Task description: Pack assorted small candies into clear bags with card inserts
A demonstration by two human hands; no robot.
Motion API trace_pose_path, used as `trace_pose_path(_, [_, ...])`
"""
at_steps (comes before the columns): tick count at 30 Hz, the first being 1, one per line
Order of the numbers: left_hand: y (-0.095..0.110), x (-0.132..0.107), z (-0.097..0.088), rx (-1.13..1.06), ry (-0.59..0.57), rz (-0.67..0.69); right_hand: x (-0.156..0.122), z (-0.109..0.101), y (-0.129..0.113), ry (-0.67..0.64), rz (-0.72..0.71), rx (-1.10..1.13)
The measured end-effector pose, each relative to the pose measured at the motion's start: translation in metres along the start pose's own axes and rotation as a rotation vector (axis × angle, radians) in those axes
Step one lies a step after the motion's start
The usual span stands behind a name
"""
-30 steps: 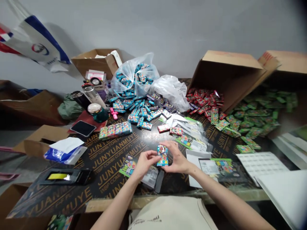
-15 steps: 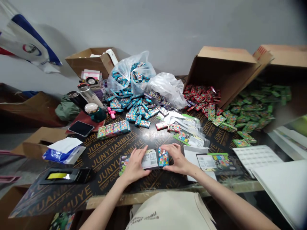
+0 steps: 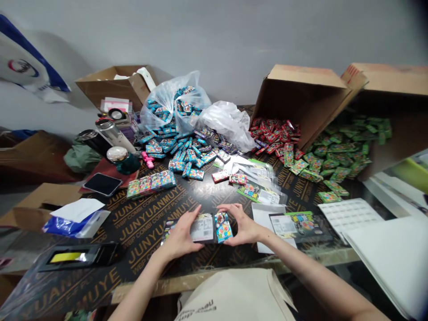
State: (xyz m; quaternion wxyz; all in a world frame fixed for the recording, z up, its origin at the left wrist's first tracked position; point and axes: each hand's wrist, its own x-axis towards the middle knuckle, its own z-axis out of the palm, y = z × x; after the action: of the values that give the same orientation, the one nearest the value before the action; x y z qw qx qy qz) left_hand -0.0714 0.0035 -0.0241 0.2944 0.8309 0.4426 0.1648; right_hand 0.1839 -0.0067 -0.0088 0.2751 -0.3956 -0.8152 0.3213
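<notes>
My left hand (image 3: 179, 237) lies on a printed plastic packaging sleeve (image 3: 202, 228) with a white barcode label, and its fingers press the sleeve to the table. My right hand (image 3: 242, 227) curls around a small blue cartoon-printed pack (image 3: 223, 227), which stands just right of the sleeve and touches its edge. The pack's lower end rests on the black printed plywood tabletop (image 3: 143, 223). Part of the sleeve is hidden under my left palm.
Loose blue packs (image 3: 195, 156) spill from a clear plastic bag (image 3: 175, 104) at the back. Red packs (image 3: 274, 138) and green packs (image 3: 337, 156) spill from tipped cardboard boxes (image 3: 297, 98). A canvas tote bag (image 3: 234, 298) sits below the table's near edge.
The blue pack has come down from between my raised hands to the tabletop beside the sleeve. My left hand now lies on the sleeve. The whole scene has shifted left in view.
</notes>
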Motion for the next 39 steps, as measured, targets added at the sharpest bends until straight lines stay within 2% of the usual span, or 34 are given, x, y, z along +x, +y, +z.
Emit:
trace_pose_path(3, [0.004,-0.002,0.003,-0.046,-0.051,0.019,0.004,-0.003,0.002,-0.084,-0.044,-0.017])
trace_pose_path(6, [0.008,0.000,0.009,-0.089,0.016,-0.020,0.007,-0.002,0.004,-0.096,-0.067,-0.048])
trace_pose_path(8, [0.010,0.001,0.011,-0.121,0.064,-0.046,0.006,0.001,0.003,-0.020,-0.061,-0.093])
trace_pose_path(11, [0.011,0.003,0.011,-0.136,0.118,-0.083,0.003,0.007,-0.001,0.172,-0.026,-0.172])
trace_pose_path(12, [0.011,0.004,0.011,-0.134,0.126,-0.092,0.003,0.008,-0.002,0.182,-0.034,-0.176])
trace_pose_path(14, [0.010,0.005,0.011,-0.125,0.128,-0.104,0.012,0.006,0.000,0.114,-0.087,-0.163])
trace_pose_path(16, [0.007,0.007,0.012,-0.107,0.124,-0.118,0.034,-0.002,0.013,0.129,-0.087,-0.180])
trace_pose_path(19, [0.004,0.009,0.018,-0.048,0.102,-0.136,0.088,-0.025,0.052,0.441,0.137,-0.325])
trace_pose_path(20, [0.004,0.010,0.021,-0.020,0.084,-0.141,0.108,-0.035,0.067,0.495,0.228,-0.392])
trace_pose_path(23, [0.000,0.010,0.032,0.083,0.022,-0.157,0.159,-0.063,0.105,0.480,0.432,-0.506])
trace_pose_path(26, [-0.007,0.010,0.036,0.129,0.002,-0.194,0.183,-0.080,0.118,0.409,0.433,-0.496])
trace_pose_path(28, [-0.010,0.013,0.032,0.080,0.054,-0.224,0.183,-0.080,0.113,0.383,0.383,-0.463])
trace_pose_path(30, [-0.007,0.022,0.023,-0.014,0.198,-0.241,0.173,-0.072,0.103,0.330,0.338,-0.418])
trace_pose_path(31, [-0.003,0.029,0.019,-0.073,0.294,-0.247,0.164,-0.065,0.095,0.272,0.313,-0.381])
trace_pose_path(33, [0.006,0.045,0.011,-0.231,0.428,-0.267,0.143,-0.051,0.079,0.072,0.254,-0.241])
trace_pose_path(35, [0.018,0.062,0.009,-0.481,0.379,-0.320,0.119,-0.040,0.061,-0.113,0.212,-0.047])
trace_pose_path(36, [0.023,0.069,0.011,-0.631,0.320,-0.358,0.108,-0.036,0.052,-0.137,0.204,0.036])
trace_pose_path(38, [0.032,0.078,0.016,-0.921,0.224,-0.446,0.087,-0.032,0.036,-0.036,0.178,0.091])
trace_pose_path(39, [0.035,0.080,0.019,-1.038,0.214,-0.485,0.078,-0.031,0.029,0.034,0.148,0.061])
